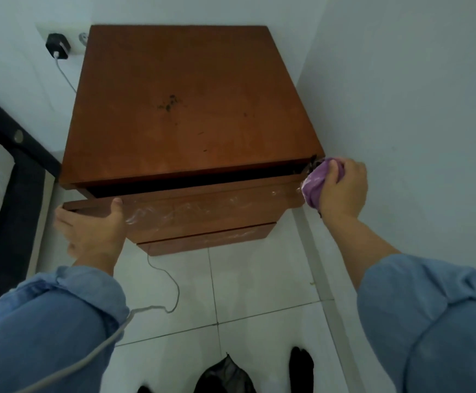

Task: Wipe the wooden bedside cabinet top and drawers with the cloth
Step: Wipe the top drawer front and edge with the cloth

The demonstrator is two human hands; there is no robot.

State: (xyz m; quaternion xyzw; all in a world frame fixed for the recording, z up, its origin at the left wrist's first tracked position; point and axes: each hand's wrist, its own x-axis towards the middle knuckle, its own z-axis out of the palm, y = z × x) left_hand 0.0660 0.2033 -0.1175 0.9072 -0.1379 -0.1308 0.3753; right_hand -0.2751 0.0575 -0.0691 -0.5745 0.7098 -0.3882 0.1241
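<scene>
Pale, plain walls point(401, 80) meet in a corner at the top of the view. On the left wall a white socket plate point(73, 42) carries a black charger plug point(58, 46), and a thin white cable point(66, 76) runs down from it. The floor point(259, 293) is laid with large glossy white tiles parted by thin grey joints, and a grey cord point(166, 285) lies curled across it. A black bed frame point(12, 143) with a round silver bolt stands at the left edge. The light is soft and even.
</scene>
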